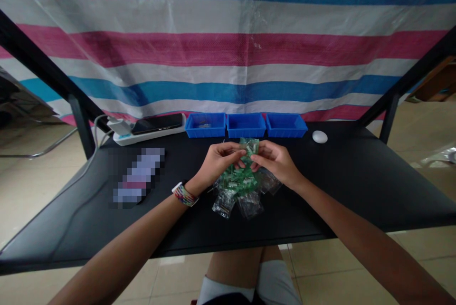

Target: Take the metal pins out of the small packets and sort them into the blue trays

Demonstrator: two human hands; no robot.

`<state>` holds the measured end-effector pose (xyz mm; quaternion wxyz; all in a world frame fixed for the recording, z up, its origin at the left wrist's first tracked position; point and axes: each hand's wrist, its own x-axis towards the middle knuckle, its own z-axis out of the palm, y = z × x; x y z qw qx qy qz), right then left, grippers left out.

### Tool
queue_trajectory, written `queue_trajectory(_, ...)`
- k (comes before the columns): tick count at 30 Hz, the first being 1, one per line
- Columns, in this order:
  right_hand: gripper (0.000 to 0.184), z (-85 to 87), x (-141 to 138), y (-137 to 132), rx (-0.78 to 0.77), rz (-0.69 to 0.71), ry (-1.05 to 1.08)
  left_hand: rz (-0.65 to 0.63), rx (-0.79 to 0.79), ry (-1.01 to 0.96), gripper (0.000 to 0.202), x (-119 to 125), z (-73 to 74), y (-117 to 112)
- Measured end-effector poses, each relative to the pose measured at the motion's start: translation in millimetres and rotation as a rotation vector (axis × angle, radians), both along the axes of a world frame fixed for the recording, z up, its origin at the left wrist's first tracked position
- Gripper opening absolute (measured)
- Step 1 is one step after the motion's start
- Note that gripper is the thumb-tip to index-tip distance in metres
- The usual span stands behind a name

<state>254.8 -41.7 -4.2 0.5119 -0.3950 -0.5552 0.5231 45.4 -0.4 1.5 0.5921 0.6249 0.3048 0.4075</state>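
Note:
Between my hands is a small green plastic bag with pale pieces inside, held above a pile. My left hand pinches its left side, and my right hand pinches the right side. Under the hands lies a heap of similar green bags. Clear bags with small metal-looking parts lie at the heap's near edge, with another clear bag beside them. What exactly the bags contain is too small to make out.
Behind the heap stand three blue trays in a row: left, middle, right. The left one holds some small pieces. A white mouse is to the right. A phone rests on a white power strip; a blurred item lies left.

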Motion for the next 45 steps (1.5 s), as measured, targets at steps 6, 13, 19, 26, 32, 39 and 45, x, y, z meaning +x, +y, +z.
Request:
queue_trajectory(6, 0.037, 0.9, 1, -1, 0.086, -0.117, -0.071, 0.025, 0.059, 0.053, 0.036, 0, 0.7, -3)
queue_trajectory(13, 0.015, 3.4, 6, -6, 0.414, -0.287, -0.325, -0.011, -0.008, 0.067, 0.061, -3, 0.7, 0)
queue_trajectory(19, 0.02, 7.0, 8, -8, 0.7, -0.254, -0.511, -0.097, -0.087, 0.063, 0.057, -2, 1.8, 0)
queue_trajectory(26, 0.033, 1.5, 7, -4, 0.64, -0.285, -0.435, -0.05, -0.085, 0.021, 0.029, -1, 4.5, 2)
queue_trajectory(32, 0.051, -1.0, 9, -1, 0.23, -0.128, -0.085, 0.024, -0.015, -0.007, 0.03, -1, 2.1, 3)
queue_trajectory(39, 0.029, -5.4, 1, 0, 0.136, -0.136, -0.079, 0.038, 0.12, 0.089, 0.037, 0, -4.0, 1)
queue_trajectory(45, 0.025, 1.5, 44, 24, 0.479, -0.611, -0.303, 0.022, 0.567, 0.409, 0.038, -6, -0.9, -1)
